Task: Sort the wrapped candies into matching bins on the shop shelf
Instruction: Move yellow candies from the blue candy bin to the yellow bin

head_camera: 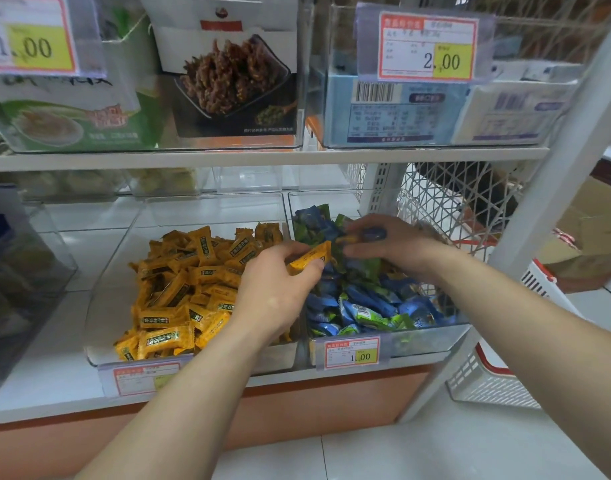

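Note:
Two clear bins stand side by side on the lower shelf. The left bin (103, 351) holds a heap of orange wrapped candies (179, 289). The right bin (425, 341) holds blue and green wrapped candies (369, 306). My left hand (276, 289) hovers over the divide between the bins, pinching one orange candy (309, 258) above the blue and green pile. My right hand (387, 247) reaches into the back of the right bin, its fingers closed around a small orange and blue candy (362, 235).
Price tags hang on the bin fronts (352, 353). The upper shelf (262, 157) carries clear boxes of packaged snacks. A white mesh shelf side (446, 202) and a slanted white post (546, 188) stand at the right. A white plastic basket (487, 382) sits on the tiled floor.

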A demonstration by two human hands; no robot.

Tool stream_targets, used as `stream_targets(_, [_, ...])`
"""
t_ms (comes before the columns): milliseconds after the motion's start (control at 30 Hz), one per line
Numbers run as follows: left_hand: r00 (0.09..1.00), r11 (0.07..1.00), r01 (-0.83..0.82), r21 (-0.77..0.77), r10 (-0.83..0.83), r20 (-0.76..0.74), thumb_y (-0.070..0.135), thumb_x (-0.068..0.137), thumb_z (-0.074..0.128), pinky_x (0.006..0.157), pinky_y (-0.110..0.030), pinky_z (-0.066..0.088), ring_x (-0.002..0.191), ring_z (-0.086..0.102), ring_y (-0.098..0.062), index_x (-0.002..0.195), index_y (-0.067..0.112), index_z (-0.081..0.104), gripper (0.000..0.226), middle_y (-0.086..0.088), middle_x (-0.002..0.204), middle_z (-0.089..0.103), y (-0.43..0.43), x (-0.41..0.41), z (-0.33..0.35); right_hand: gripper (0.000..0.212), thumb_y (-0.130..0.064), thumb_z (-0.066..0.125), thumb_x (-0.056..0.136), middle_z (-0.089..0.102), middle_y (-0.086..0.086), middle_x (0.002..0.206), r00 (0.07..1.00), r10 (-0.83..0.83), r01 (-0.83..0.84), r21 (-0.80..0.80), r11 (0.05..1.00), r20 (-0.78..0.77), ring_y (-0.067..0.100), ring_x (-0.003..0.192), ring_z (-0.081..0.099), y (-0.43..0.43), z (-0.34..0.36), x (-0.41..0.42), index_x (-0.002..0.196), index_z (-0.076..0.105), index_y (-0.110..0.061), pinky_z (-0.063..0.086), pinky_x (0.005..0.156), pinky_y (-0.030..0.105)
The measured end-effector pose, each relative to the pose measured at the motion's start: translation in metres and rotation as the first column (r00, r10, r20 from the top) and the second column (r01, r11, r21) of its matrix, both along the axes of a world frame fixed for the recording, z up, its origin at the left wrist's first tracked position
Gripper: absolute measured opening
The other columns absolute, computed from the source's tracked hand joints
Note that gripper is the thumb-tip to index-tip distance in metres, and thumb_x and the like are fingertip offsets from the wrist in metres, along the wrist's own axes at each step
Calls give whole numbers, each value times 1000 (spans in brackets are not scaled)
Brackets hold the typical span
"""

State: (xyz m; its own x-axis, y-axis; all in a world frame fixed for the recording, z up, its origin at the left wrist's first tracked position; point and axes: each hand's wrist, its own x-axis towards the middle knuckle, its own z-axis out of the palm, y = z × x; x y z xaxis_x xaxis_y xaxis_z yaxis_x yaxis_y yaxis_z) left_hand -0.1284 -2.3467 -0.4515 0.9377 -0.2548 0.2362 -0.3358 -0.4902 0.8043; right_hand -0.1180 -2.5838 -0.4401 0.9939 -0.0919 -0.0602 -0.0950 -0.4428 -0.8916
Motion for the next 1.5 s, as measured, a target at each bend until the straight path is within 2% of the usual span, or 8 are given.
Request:
stream_targets(167, [1000, 1000, -6, -1, 6, 5, 43, 90, 64, 73, -26, 43, 94, 61, -12, 117, 27, 67, 32, 12, 98, 67, 1, -2, 2, 40, -32, 59, 77, 60, -20, 118, 988, 150, -151, -79, 985, -19, -2, 110, 56, 24, 11, -19, 116, 68, -34, 44, 94, 16])
stream_targets(333, [1000, 999, -3, -35, 3, 3, 43, 92, 63, 72, -17, 42, 97, 61, -8, 118, 26, 67, 31, 13, 102, 68, 5, -1, 1, 52, 0, 55, 92, 59, -8, 136, 988, 138, -115, -290, 950, 63, 16, 123, 58, 13, 7, -35, 128, 60, -36, 47, 104, 38])
stream_targets(700, [1000, 1000, -12, -14, 12, 8, 46, 91, 63, 67, -11, 38, 88, 56, -2, 116, 29, 69, 30, 22, 93, 61, 5, 0, 1, 46, -24, 57, 96, 53, 2, 144, 977, -52, 165, -574, 802, 207, 23, 125, 54, -18, -9, -34, 141, 54, -28, 38, 91, 24])
stream_targets(900, [1000, 1000, 1, -3, -1, 6, 45, 92, 63, 67, -10, 37, 92, 57, -5, 118, 28, 68, 32, 18, 97, 63, 7, -1, 2, 41, -34, 45, 103, 51, -6, 149, 973, 69, -184, -560, 808, -220, 18, 125, 55, -6, -14, -28, 144, 50, -37, 42, 96, 30])
stream_targets(1133, [999, 999, 36, -3, -36, 4, 43, 92, 64, 69, -8, 36, 94, 57, -3, 120, 27, 67, 33, 18, 101, 64, 12, -2, 4, 42, -26, 54, 102, 43, -3, 153, 947, 26, -144, -353, 924, -319, 19, 137, 43, -18, -14, -27, 144, 51, -31, 32, 114, 33])
stream_targets(1267, [999, 999, 49, -5, -49, -2, 42, 92, 64, 71, -7, 36, 98, 57, -3, 123, 26, 66, 35, 17, 104, 64, 13, -3, 4, 24, -19, 68, 94, 63, 3, 127, 970, -54, -25, -317, 948, -237, 21, 115, 59, -26, -14, -31, 118, 67, -25, 49, 102, 36])
stream_targets(1400, [999, 999, 38, -5, -38, 6, 42, 92, 64, 72, -10, 39, 97, 57, -3, 122, 25, 67, 34, 20, 100, 62, 11, -4, 5, 24, -13, 77, 87, 71, -3, 100, 998, -36, 14, -365, 931, -53, 6, 86, 64, -26, -11, -34, 111, 74, -13, 47, 69, 6])
stream_targets(1500, [1000, 999, 21, -39, -21, 6, 40, 92, 66, 84, -24, 48, 103, 61, -5, 119, 25, 68, 32, 18, 100, 64, 8, -5, 7, 17, -10, 75, 89, 74, -2, 94, 976, -162, 187, -179, 966, 143, 13, 67, 70, -22, -3, -35, 104, 73, -17, 53, 55, 16])
